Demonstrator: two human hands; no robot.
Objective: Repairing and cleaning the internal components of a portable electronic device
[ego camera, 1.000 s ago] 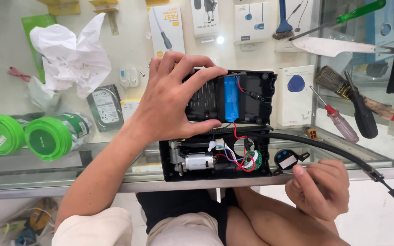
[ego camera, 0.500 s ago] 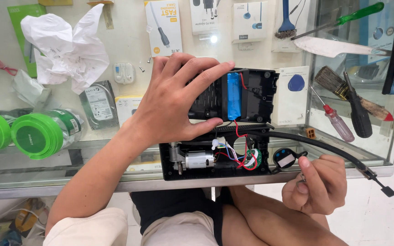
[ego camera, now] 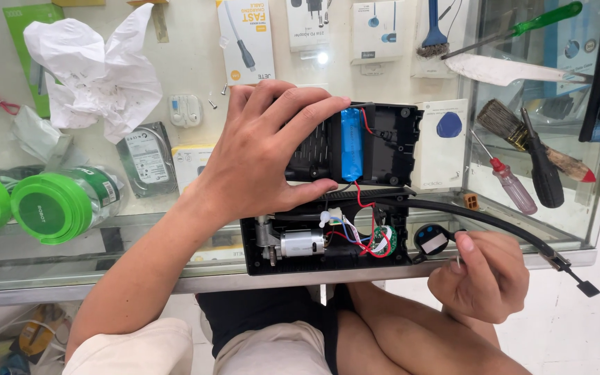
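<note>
Left hand (ego camera: 265, 156) is spread wide over the upper half of the opened black device casing (ego camera: 390, 149), fingers across its top edge and thumb hooked under the lower edge — a firm grip on that lid half, which lies on the glass counter (ego camera: 196, 83). Just beside the fingertips sits the blue cylindrical battery cell (ego camera: 351, 144), upright in its bay with a red wire running down from it. Below, the lower half of the casing (ego camera: 262, 260) rests at the counter's front edge, showing a small silver motor (ego camera: 301, 244), a tangle of red, blue and white wires (ego camera: 352, 232) and a round green circuit board (ego camera: 385, 241).

Right hand (ego camera: 484, 274) hangs just off the counter's edge to the right of the casing, fingers curled into a loose fist — thumb and forefinger pinch something tiny and metallic, too small to identify. A black hose (ego camera: 494, 226) arcs over that hand from the casing out to a flat nozzle end.

Around the work: two green-lidded jars (ego camera: 50, 205) at left, crumpled white paper (ego camera: 98, 69), a bare hard drive (ego camera: 146, 158), a red-handled screwdriver (ego camera: 505, 179) and a paintbrush (ego camera: 522, 135) at right.
</note>
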